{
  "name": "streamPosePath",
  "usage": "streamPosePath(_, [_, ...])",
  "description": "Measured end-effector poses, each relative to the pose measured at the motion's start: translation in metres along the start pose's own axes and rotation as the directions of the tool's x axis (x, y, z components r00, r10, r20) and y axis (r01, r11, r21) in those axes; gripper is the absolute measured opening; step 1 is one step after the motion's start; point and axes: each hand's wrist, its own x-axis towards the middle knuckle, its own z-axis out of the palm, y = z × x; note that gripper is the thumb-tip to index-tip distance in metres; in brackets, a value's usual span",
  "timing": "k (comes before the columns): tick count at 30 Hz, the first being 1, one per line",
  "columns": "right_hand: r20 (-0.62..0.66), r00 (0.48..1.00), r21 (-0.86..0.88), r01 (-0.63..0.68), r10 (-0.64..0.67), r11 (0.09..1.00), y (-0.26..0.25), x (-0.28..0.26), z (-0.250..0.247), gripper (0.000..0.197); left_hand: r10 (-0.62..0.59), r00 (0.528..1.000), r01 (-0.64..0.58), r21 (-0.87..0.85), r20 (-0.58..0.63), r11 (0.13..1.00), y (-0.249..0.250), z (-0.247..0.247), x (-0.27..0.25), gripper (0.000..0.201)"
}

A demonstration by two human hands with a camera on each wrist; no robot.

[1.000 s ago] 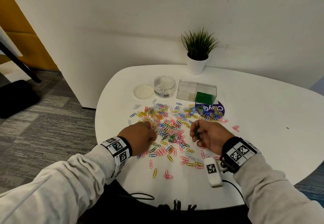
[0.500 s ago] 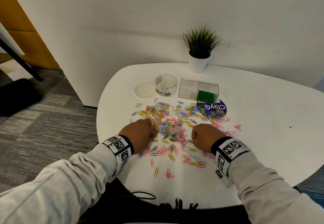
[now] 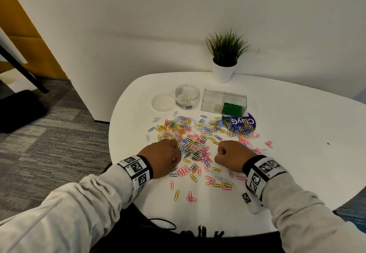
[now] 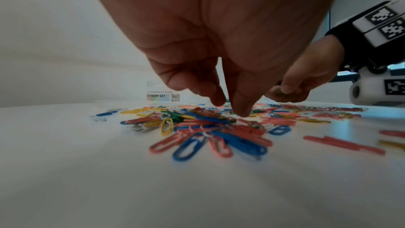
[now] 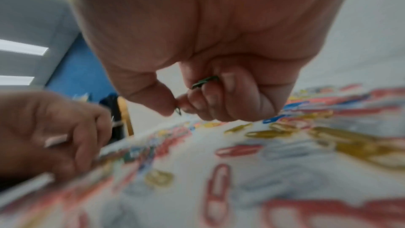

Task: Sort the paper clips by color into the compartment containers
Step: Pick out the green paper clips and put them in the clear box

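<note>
A spread of coloured paper clips point(image 3: 198, 134) lies mid-table, also close up in the left wrist view point(image 4: 219, 127). The clear compartment container point(image 3: 213, 100) stands behind it, with green clips point(image 3: 232, 109) in its right compartment. My left hand point(image 3: 175, 146) is at the pile's left edge; its thumb and forefinger tips point(image 4: 241, 110) touch the clips with a small gap between them and nothing pinched. My right hand point(image 3: 219, 153) is a fist at the pile's right side. It holds green clips point(image 5: 205, 81) in its curled fingers and pinches another between thumb and forefinger.
A clear round jar point(image 3: 187, 99) and its lid point(image 3: 163, 103) sit left of the container. A potted plant point(image 3: 225, 58) stands at the back by the wall. A purple sticker point(image 3: 248, 125) lies under some clips. Table edge point(image 3: 112, 153) runs close to my left wrist.
My right hand has turned knuckles-up into a fist and shifted slightly toward the pile, still holding green clips. The left hand has stayed at the pile's left edge.
</note>
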Motion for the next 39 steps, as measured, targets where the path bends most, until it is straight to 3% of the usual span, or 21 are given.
streamPosePath(3, [-0.052, 0.998, 0.428, -0.010, 0.036, 0.904, 0.001, -0.004, -0.007, 0.013, 0.023, 1.000, -0.023, -0.029, 0.016, 0.999, 0.002, -0.004, -0.004, 0.016])
streamPosePath(6, [-0.001, 0.995, 0.762, -0.067, 0.104, 0.644, -0.003, -0.004, -0.011, 0.014, 0.018, 0.991, -0.019, 0.008, 0.135, 1.000, 0.003, -0.003, -0.005, 0.013])
streamPosePath(10, [0.116, 0.986, 0.934, -0.150, 0.122, 0.325, -0.009, 0.001, -0.018, 0.022, -0.012, 0.989, 0.014, -0.012, 0.146, 1.000, 0.000, -0.003, -0.004, 0.013])
streamPosePath(12, [0.121, 0.983, 0.948, -0.156, 0.139, 0.278, -0.012, 0.007, -0.028, 0.020, -0.019, 0.989, 0.023, -0.023, 0.149, 0.999, -0.003, -0.001, -0.004, 0.014])
streamPosePath(13, [0.075, 0.982, 0.940, -0.128, 0.172, 0.317, -0.012, 0.013, -0.036, 0.018, -0.027, 0.988, 0.032, -0.031, 0.151, 0.999, -0.004, 0.000, -0.005, 0.014])
streamPosePath(14, [-0.014, 0.979, 0.901, -0.076, 0.203, 0.426, -0.012, 0.020, -0.046, 0.017, -0.031, 0.988, 0.037, -0.043, 0.149, 0.998, -0.005, 0.000, -0.005, 0.015])
streamPosePath(16, [-0.240, 0.949, 0.681, 0.016, 0.204, 0.732, -0.010, 0.037, -0.072, 0.015, -0.044, 0.990, 0.056, -0.091, 0.133, 0.994, -0.005, -0.001, -0.004, 0.015])
streamPosePath(17, [-0.342, 0.922, 0.545, 0.035, 0.183, 0.838, -0.009, 0.046, -0.085, 0.015, -0.056, 0.991, 0.072, -0.131, 0.122, 0.989, -0.006, -0.004, -0.003, 0.016])
streamPosePath(20, [-0.483, 0.867, 0.295, 0.030, 0.122, 0.955, -0.005, 0.071, -0.119, 0.017, -0.131, 0.988, 0.148, -0.285, 0.079, 0.947, -0.011, -0.017, -0.003, 0.018])
streamPosePath(22, [-0.423, 0.903, 0.075, -0.054, 0.081, 0.996, -0.002, 0.087, -0.129, 0.025, -0.220, 0.973, 0.229, -0.420, 0.070, 0.878, -0.019, -0.022, -0.005, 0.016])
streamPosePath(24, [-0.335, 0.942, -0.260, -0.099, 0.006, 0.960, -0.007, 0.092, -0.125, 0.045, -0.306, 0.949, 0.289, -0.605, 0.078, 0.742, -0.028, -0.024, -0.007, 0.020])
streamPosePath(27, [-0.237, 0.928, -0.490, 0.142, -0.288, 0.860, -0.031, 0.079, -0.084, 0.037, -0.382, 0.915, 0.331, -0.786, 0.131, 0.522, -0.038, -0.025, -0.009, 0.021])
streamPosePath(29, [-0.064, 0.894, -0.447, 0.371, -0.443, 0.814, -0.044, 0.063, -0.044, 0.026, -0.397, 0.899, 0.360, -0.826, 0.183, 0.435, -0.045, -0.024, -0.010, 0.025])
streamPosePath(31, [0.098, 0.874, -0.373, 0.475, -0.475, 0.797, -0.052, 0.051, -0.011, 0.022, -0.390, 0.892, 0.384, -0.839, 0.229, 0.386, -0.049, -0.024, -0.011, 0.029])
streamPosePath(35, [0.138, 0.912, -0.329, 0.410, -0.386, 0.851, -0.039, 0.044, 0.013, 0.022, -0.336, 0.889, 0.428, -0.824, 0.311, 0.371, -0.045, -0.024, -0.012, 0.041])
streamPosePath(39, [0.074, 0.939, -0.274, 0.343, -0.336, 0.898, -0.022, 0.037, 0.010, 0.038, -0.277, 0.879, 0.451, -0.866, 0.389, 0.214, -0.041, -0.021, -0.006, 0.049])
